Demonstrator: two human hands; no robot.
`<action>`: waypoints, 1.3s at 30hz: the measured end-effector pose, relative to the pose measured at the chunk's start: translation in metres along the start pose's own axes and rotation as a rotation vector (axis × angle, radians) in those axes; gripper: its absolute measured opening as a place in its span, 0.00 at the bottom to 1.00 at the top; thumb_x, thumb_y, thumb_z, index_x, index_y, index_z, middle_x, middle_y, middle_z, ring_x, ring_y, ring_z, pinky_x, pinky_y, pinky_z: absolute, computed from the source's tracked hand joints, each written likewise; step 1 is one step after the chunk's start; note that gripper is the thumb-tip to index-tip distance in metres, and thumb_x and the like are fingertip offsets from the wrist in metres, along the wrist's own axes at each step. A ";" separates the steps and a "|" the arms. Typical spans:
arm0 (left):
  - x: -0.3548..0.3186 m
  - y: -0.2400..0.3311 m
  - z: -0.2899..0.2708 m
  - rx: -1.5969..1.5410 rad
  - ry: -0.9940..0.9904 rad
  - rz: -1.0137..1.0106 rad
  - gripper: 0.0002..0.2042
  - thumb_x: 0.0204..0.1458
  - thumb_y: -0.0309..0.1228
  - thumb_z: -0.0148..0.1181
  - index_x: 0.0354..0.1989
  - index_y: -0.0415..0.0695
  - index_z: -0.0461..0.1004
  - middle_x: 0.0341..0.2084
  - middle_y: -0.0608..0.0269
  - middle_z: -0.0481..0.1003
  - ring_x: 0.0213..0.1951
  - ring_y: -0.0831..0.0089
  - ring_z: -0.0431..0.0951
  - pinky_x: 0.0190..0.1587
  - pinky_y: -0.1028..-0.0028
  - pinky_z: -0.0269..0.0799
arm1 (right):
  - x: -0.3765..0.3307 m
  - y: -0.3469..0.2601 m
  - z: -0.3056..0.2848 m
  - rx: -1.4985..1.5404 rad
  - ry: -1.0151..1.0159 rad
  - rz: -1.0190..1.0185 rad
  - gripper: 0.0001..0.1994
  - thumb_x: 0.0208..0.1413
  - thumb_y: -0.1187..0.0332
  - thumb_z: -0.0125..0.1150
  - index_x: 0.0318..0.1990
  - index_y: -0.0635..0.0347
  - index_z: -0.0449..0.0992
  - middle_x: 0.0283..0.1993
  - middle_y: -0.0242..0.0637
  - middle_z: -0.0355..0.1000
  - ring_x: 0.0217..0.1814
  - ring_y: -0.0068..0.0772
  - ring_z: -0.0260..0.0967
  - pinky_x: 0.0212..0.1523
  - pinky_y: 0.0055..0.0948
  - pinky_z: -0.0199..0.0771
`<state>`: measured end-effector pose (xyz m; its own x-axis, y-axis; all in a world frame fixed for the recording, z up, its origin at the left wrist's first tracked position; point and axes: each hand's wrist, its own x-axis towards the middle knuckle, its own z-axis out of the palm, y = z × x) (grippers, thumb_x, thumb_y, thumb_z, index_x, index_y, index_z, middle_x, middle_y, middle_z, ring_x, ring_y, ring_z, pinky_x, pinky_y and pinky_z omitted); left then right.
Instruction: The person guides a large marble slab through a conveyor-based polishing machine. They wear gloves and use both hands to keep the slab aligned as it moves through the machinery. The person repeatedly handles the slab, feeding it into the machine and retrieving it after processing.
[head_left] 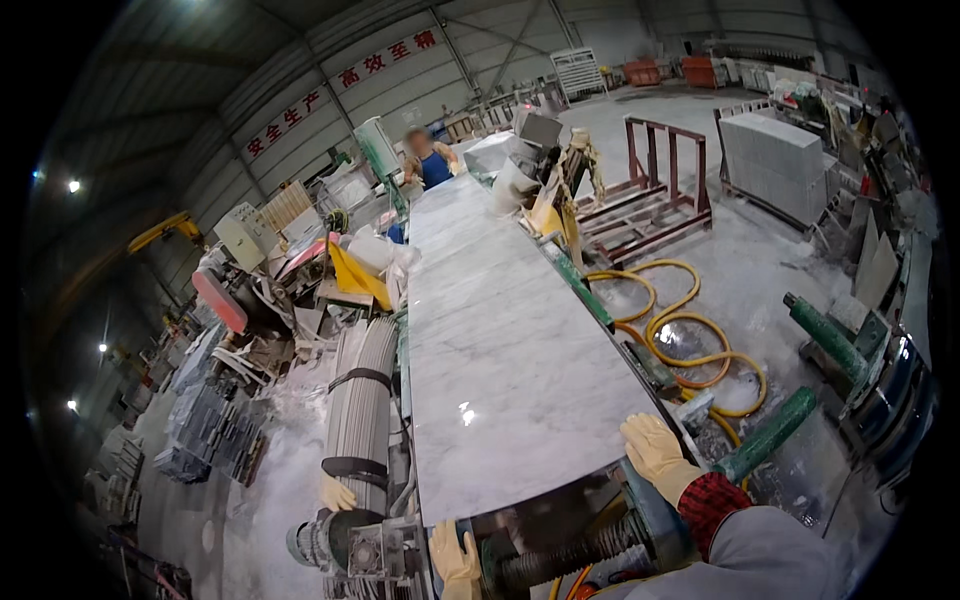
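Note:
A long, glossy white-grey marble slab [505, 340] stretches away from me along a machine bed. My right hand [655, 452], in a cream rubber glove, rests on the slab's near right corner with its fingers stretched out. My left hand [455, 562], gloved alike, is at the near left corner of the slab, fingers extended toward the edge; its wrist is cut off by the lower border. Neither hand is closed around anything visible. Another cream glove [338, 493] lies beside the motor at left; whether a hand is in it, I cannot tell.
A ribbed roller [570, 555] spans below the slab's near edge, beside a motor [312, 540]. Strapped pale strips [362, 400] stand left. A yellow hose [690, 340] coils on the floor at right, near green bars [768, 432]. A person in blue [434, 168] stands at the far end.

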<state>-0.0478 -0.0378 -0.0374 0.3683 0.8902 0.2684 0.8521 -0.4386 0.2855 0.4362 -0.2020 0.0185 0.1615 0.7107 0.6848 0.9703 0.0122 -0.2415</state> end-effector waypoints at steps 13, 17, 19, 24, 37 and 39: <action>0.063 0.021 -0.007 0.104 0.139 0.083 0.25 0.64 0.40 0.61 0.66 0.40 0.71 0.64 0.40 0.70 0.66 0.38 0.68 0.73 0.39 0.57 | -0.009 0.000 0.001 -0.037 -0.182 0.083 0.20 0.60 0.69 0.65 0.59 0.60 0.78 0.63 0.52 0.76 0.67 0.61 0.71 0.72 0.53 0.70; 0.061 0.023 -0.008 0.097 0.114 0.048 0.26 0.64 0.41 0.62 0.68 0.43 0.70 0.66 0.41 0.70 0.68 0.41 0.67 0.75 0.41 0.57 | -0.006 -0.002 -0.006 -0.022 -0.184 0.074 0.20 0.57 0.70 0.66 0.57 0.60 0.77 0.60 0.51 0.77 0.64 0.61 0.72 0.69 0.54 0.72; 0.062 0.021 -0.008 0.131 0.137 0.052 0.26 0.64 0.41 0.62 0.68 0.44 0.70 0.67 0.41 0.70 0.69 0.41 0.67 0.76 0.41 0.56 | -0.004 -0.006 -0.005 -0.023 -0.168 0.062 0.19 0.56 0.70 0.66 0.56 0.60 0.77 0.58 0.51 0.76 0.62 0.61 0.73 0.67 0.54 0.72; 0.058 0.022 -0.007 0.112 0.111 0.025 0.26 0.66 0.41 0.61 0.69 0.43 0.71 0.69 0.41 0.70 0.70 0.40 0.67 0.78 0.42 0.55 | 0.002 -0.009 -0.011 -0.018 -0.170 0.039 0.18 0.57 0.70 0.64 0.55 0.61 0.76 0.57 0.51 0.75 0.62 0.60 0.71 0.66 0.53 0.71; 0.057 0.016 -0.010 0.118 0.063 0.017 0.26 0.66 0.39 0.61 0.70 0.43 0.70 0.70 0.39 0.68 0.71 0.38 0.66 0.78 0.44 0.54 | 0.001 0.000 -0.027 0.057 -0.272 -0.018 0.19 0.63 0.66 0.64 0.58 0.63 0.77 0.59 0.53 0.76 0.64 0.60 0.72 0.69 0.52 0.71; 0.055 0.015 -0.005 0.142 0.066 0.027 0.25 0.66 0.39 0.61 0.69 0.43 0.70 0.69 0.40 0.69 0.70 0.38 0.66 0.78 0.44 0.54 | -0.006 0.002 -0.022 0.049 -0.230 -0.008 0.19 0.64 0.66 0.64 0.60 0.62 0.77 0.61 0.51 0.76 0.66 0.58 0.72 0.72 0.52 0.69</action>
<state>-0.0163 0.0043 -0.0137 0.3703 0.8662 0.3355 0.8881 -0.4360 0.1457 0.4409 -0.2220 0.0293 0.1036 0.8519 0.5134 0.9607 0.0481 -0.2736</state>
